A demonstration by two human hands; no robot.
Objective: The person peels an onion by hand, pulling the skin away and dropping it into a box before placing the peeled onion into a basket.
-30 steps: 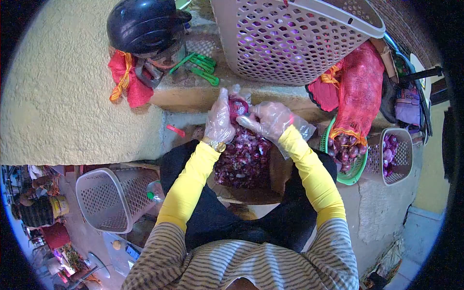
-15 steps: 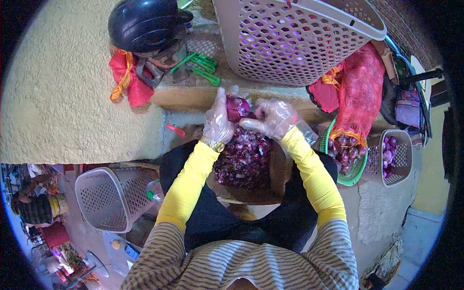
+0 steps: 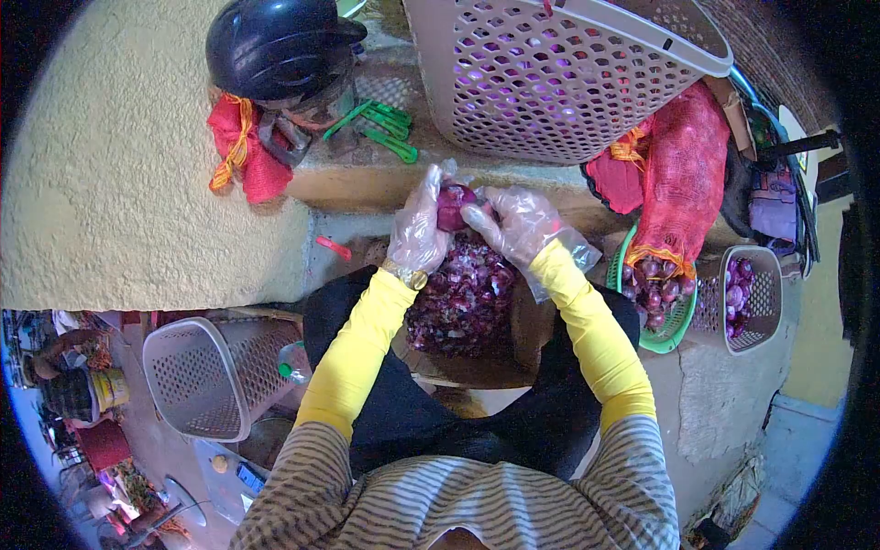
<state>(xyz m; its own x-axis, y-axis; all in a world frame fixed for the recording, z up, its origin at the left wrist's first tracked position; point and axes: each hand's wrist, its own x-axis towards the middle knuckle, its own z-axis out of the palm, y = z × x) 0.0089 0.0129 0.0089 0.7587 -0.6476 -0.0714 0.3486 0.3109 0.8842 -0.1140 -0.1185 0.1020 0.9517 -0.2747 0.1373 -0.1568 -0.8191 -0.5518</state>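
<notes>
Between my gloved hands is a red onion (image 3: 456, 207), held over a box (image 3: 527, 321). My left hand (image 3: 420, 229), in a clear plastic glove, is closed around the onion from the left. My right hand (image 3: 521, 225), gloved the same way, has its thumb against the onion's right side. Its fingers are curled, and whatever they hold is hidden. Below, a heap of purple onion skins (image 3: 461, 302) fills much of the box between my knees.
A large lattice basket (image 3: 550, 82) stands ahead on a ledge with green-handled knives (image 3: 390, 128) and a dark helmet (image 3: 275, 50). At right are a red mesh sack (image 3: 683, 174), a green basket (image 3: 674, 332) of onions and a smaller basket (image 3: 775, 307). Another basket (image 3: 197, 376) lies at left.
My right hand has moved left, bringing its thumb onto the onion. The onion and my left hand have shifted slightly.
</notes>
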